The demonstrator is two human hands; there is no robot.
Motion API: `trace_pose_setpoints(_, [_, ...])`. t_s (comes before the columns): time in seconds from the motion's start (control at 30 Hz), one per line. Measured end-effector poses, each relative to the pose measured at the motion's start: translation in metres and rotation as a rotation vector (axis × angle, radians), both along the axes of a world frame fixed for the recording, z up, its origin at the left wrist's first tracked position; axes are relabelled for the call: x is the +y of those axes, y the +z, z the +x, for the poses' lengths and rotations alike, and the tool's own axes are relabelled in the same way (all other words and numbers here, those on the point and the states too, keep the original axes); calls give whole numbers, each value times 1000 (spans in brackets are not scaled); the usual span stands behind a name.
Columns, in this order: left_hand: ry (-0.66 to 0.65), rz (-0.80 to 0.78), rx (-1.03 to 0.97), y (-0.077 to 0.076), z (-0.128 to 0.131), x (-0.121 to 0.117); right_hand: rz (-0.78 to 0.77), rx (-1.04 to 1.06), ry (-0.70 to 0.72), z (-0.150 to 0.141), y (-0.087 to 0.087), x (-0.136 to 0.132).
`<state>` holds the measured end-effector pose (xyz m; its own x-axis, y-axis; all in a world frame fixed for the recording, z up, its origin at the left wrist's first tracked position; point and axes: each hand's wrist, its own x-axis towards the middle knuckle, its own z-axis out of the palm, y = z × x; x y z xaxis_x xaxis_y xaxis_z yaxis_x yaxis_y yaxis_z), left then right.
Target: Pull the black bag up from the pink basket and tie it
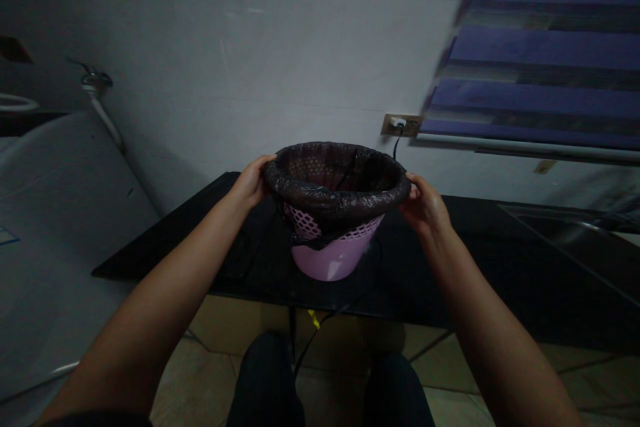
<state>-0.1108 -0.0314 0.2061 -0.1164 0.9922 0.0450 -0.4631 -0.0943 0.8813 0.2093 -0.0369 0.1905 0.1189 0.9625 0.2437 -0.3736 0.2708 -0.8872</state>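
A pink plastic trash bin (327,261) with a perforated upper wall stands on the black countertop (430,267) in front of me. A black bin bag (345,203) lines its inside and is folded down over the rim, hanging lower at the front left. My left hand (254,181) grips the bagged rim on the left, thumb on top and the other fingers mostly hidden. On the opposite side my right hand (424,203) pinches the bag-covered rim between thumb and fingers.
A wall socket (401,125) with a white plug and black cord is behind the bin. Purple striped blinds (535,47) hang at the upper right, above a sink (575,240). A white appliance (65,233) and a tap (95,77) are on the left. A dark cord hangs at the counter's front edge.
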Motion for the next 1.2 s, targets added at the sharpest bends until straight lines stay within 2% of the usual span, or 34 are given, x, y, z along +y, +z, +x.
trace_pose_setpoints(0.23, [0, -28, 9, 4, 2, -1, -51, 96, -15, -4, 0, -3])
trace_pose_setpoints(0.57, [11, -8, 39, 3, 1, 2, -33, 19, -18, -3, 0, -4])
trace_pose_setpoints(0.77, [11, -35, 13, 2, 1, 4, -58, 95, -23, -6, 0, -6])
trace_pose_setpoints(1.2, [-3, -21, 34, 2, 1, 7, -53, 109, -26, -7, -1, -8])
